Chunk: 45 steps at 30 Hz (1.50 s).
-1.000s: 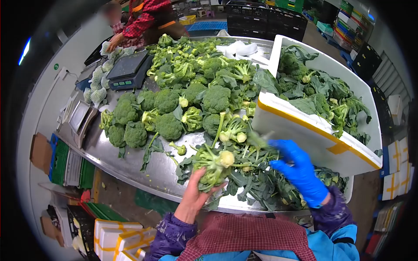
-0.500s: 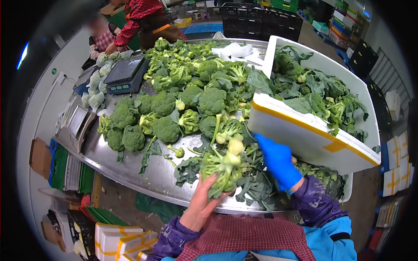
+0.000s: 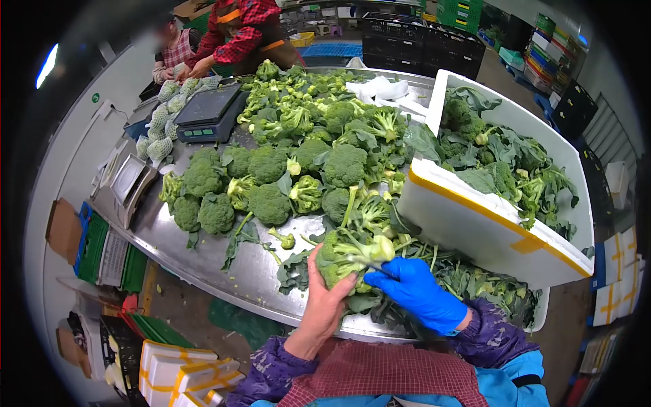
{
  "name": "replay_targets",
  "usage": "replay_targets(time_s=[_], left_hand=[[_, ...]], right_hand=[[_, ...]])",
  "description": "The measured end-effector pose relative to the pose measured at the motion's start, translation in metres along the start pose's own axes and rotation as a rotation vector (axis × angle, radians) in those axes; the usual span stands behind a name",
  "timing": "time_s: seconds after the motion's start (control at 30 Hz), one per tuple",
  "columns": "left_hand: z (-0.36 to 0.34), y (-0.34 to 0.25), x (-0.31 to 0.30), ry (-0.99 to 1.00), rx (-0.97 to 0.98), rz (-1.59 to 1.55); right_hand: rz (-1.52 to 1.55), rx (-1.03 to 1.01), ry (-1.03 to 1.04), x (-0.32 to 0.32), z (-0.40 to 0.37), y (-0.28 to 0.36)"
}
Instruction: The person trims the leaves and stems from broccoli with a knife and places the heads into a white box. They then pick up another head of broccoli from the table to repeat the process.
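Observation:
My bare left hand (image 3: 325,298) grips a broccoli head (image 3: 333,256) near the front edge of the metal table, its thick pale stem pointing right. In a blue glove, my right hand (image 3: 424,292) is closed around a small knife (image 3: 383,270) with a dark handle. The blade, partly blurred, lies against the small stalks beneath the main stem. Trimmed broccoli leaves (image 3: 468,278) are heaped beside and under my right hand. Several broccoli heads (image 3: 270,203) sit on the table beyond my left hand.
A white foam box (image 3: 488,227) of leafy broccoli leans at the right. Behind the heads stand a black scale (image 3: 210,112) and net-wrapped produce (image 3: 161,129). A second scale (image 3: 127,182) is at the left edge. Two people work at the far left.
My right hand has swung left and down, bringing the knife onto the broccoli. My left hand has tipped the head so its stem points more to the right.

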<state>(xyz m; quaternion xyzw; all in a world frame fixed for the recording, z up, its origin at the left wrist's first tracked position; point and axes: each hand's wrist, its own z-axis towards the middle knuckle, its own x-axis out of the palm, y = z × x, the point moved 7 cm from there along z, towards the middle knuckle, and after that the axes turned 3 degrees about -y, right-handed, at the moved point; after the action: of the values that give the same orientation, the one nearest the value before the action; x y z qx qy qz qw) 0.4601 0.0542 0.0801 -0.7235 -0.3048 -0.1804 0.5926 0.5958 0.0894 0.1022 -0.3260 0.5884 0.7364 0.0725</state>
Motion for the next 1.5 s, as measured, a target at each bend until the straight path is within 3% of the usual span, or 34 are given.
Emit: replay_targets(time_s=[0.07, 0.1, 0.17, 0.2, 0.37, 0.43, 0.57, 0.63, 0.67, 0.73, 0.77, 0.8, 0.9, 0.97, 1.03, 1.1, 1.17, 1.23, 1.27, 1.3, 1.37, 1.4, 1.43, 1.5], left_hand=[[0.003, -0.008, -0.003, 0.115, 0.009, 0.139], [0.002, -0.008, -0.005, 0.111, 0.004, 0.138], [0.000, -0.015, -0.001, 0.152, 0.087, 0.356], [0.001, -0.028, -0.001, 0.133, 0.190, 0.538], [0.006, -0.039, -0.019, 0.021, 0.157, 0.443], [0.003, -0.043, -0.011, 0.030, 0.220, 0.569], [0.003, -0.034, -0.015, 0.058, 0.264, 0.654], [-0.004, -0.042, -0.013, 0.033, 0.515, 1.003], [-0.007, -0.041, -0.013, 0.033, 0.518, 1.005], [-0.008, -0.040, -0.018, 0.017, 0.415, 0.535], [-0.005, -0.041, -0.019, 0.026, 0.420, 0.538], [-0.005, -0.042, -0.021, 0.019, 0.455, 0.588], [-0.005, -0.039, -0.018, 0.023, 0.462, 0.630], [-0.009, -0.039, -0.010, 0.084, 0.559, 0.700], [-0.011, -0.044, 0.002, 0.160, 0.795, 1.071], [-0.009, -0.034, 0.002, 0.194, 0.758, 1.144], [-0.008, -0.030, -0.003, 0.201, 0.756, 1.062], [-0.001, -0.034, -0.011, 0.154, 0.685, 0.859], [0.006, -0.031, -0.017, 0.118, 0.515, 0.690], [0.010, -0.033, -0.016, 0.121, 0.517, 0.689], [0.038, -0.018, -0.040, -0.107, -0.011, 0.212], [0.042, -0.021, -0.045, -0.222, -0.174, 0.130], [0.065, -0.016, -0.063, -0.076, -0.215, -0.035], [0.084, -0.047, -0.049, 0.030, -0.028, -0.186]], right_hand=[[-0.163, -0.318, 0.092, -0.003, -0.006, 0.011], [-0.160, -0.314, 0.096, -0.010, -0.010, 0.011], [-0.374, -0.336, 0.375, -0.011, -0.021, 0.020], [-0.356, -0.445, 0.403, -0.011, -0.032, 0.021], [-0.425, -0.243, 0.251, -0.033, -0.025, 0.002], [-0.596, -0.315, -0.048, -0.044, -0.013, 0.018], [-0.865, -0.193, 0.011, -0.034, -0.004, 0.009], [-0.805, -0.178, -0.013, -0.032, -0.004, -0.026], [-0.743, -0.165, -0.039, -0.036, -0.004, -0.039], [-0.714, -0.107, -0.031, -0.052, -0.003, -0.049], [-0.692, -0.052, -0.016, -0.058, 0.000, -0.051], [-0.568, -0.173, -0.103, -0.058, -0.005, -0.032], [-0.326, -0.287, -0.153, -0.047, -0.007, -0.004], [-0.419, -0.231, -0.095, -0.045, -0.005, -0.008], [-0.666, -0.102, 0.208, -0.032, -0.003, -0.034], [-0.639, -0.148, 0.184, -0.039, -0.007, -0.052], [-0.916, -0.018, 0.222, -0.043, -0.012, -0.092], [-0.838, 0.040, 0.302, -0.047, -0.020, -0.095], [-0.767, 0.104, 0.386, -0.048, -0.022, -0.096], [-0.769, 0.105, 0.383, -0.049, -0.020, -0.096], [-0.663, 0.120, 0.393, -0.051, -0.023, -0.094], [-0.615, 0.119, 0.391, -0.055, -0.025, -0.091], [-0.594, 0.178, 0.426, -0.057, -0.028, -0.093], [-0.474, 0.216, 0.487, -0.068, -0.031, -0.075]])
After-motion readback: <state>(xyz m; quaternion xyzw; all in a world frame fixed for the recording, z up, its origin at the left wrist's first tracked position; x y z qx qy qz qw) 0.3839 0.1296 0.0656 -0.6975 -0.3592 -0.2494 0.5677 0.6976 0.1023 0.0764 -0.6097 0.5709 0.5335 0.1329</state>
